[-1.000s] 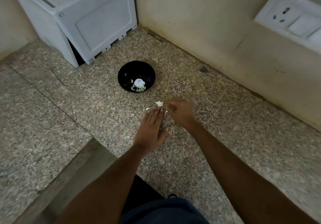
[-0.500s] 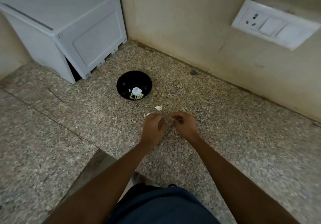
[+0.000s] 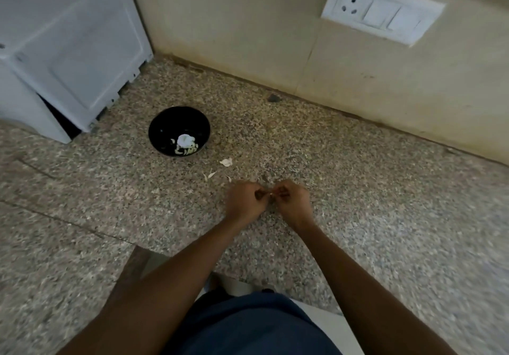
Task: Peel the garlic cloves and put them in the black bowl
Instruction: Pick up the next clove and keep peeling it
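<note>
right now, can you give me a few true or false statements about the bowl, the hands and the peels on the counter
1. The black bowl holds pale garlic pieces. True.
2. Both hands are inside the bowl. False: the left hand and right hand are together over the counter, nearer the person than the bowl.
3. Loose peel scraps lie on the counter between bowl and hands. True.
4. The bowl is tipped on its side. False: it sits upright.
5. A white switchboard is on the wall. True.
</note>
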